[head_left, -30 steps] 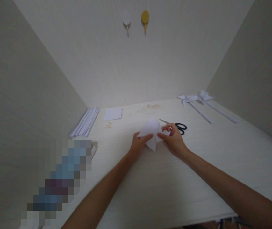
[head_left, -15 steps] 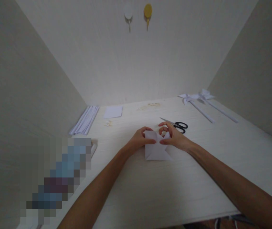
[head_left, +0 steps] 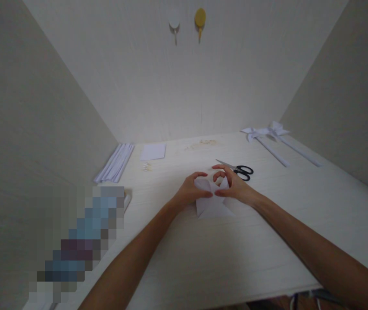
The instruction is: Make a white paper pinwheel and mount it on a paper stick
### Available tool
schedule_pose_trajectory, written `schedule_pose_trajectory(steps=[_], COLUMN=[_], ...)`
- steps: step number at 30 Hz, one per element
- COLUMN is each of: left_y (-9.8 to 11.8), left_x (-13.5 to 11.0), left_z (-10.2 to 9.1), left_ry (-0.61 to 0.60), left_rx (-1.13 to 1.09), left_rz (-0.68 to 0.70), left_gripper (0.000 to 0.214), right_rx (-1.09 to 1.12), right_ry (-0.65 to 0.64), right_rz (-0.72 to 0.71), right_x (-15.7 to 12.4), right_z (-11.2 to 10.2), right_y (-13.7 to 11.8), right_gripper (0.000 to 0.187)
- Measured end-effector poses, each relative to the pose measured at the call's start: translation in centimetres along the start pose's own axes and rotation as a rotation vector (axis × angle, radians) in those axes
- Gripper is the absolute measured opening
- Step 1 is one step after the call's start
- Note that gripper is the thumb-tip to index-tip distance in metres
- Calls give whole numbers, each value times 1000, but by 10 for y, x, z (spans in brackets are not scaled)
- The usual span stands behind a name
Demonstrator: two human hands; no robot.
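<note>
A folded white paper piece (head_left: 212, 206) lies on the white table (head_left: 235, 254) in front of me. My left hand (head_left: 190, 190) pinches its upper left flap between thumb and fingers. My right hand (head_left: 234, 186) pinches the upper right flap in the same way, and the two hands nearly meet over the paper's middle. Black-handled scissors (head_left: 239, 169) lie just behind my right hand, blades pointing left.
White paper strips (head_left: 115, 163) lie along the left wall, with a white paper square (head_left: 153, 152) beside them. Two finished paper pinwheels on sticks (head_left: 272, 138) lie at the back right. Two hooks (head_left: 187, 21) hang on the back wall. Walls close in both sides.
A second ago both hands held the paper lifted off the table; they have since set it down flat and now pinch its upper flaps toward the centre.
</note>
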State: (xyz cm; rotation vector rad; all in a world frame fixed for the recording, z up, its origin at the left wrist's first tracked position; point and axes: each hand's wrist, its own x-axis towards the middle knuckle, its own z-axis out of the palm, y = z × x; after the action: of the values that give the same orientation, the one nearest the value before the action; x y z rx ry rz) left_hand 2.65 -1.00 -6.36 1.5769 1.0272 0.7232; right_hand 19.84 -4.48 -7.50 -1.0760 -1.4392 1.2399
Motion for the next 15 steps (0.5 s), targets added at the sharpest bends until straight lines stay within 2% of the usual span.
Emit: schedule_pose_trajectory(steps=[3,6,8,10,12,15], left_y=[-3,-4,-3,-2,0,2], left_x=[2,5,6,6,6,4], left_z=[1,0,-1,-2,-3,-1], left_ry=[147,339,429,477,497,511], left_rx=[-164,-408,-528,-603,-647,-684], left_rz=[-56,-93,-89,-81,-71,-62], left_gripper=[61,64,61,55,50,45], right_rx=[134,282,297,216,33,-353], right_ry=[140,287,368,446,500,470], right_rz=[2,-20,-79,-183,-312,-483], right_x=[2,4,5,5,3,-2], right_z=[3,4,2,-1,-2,4], right_y=[-1,-2,-1,2,5,4], right_gripper=[67,49,37,29,22,15])
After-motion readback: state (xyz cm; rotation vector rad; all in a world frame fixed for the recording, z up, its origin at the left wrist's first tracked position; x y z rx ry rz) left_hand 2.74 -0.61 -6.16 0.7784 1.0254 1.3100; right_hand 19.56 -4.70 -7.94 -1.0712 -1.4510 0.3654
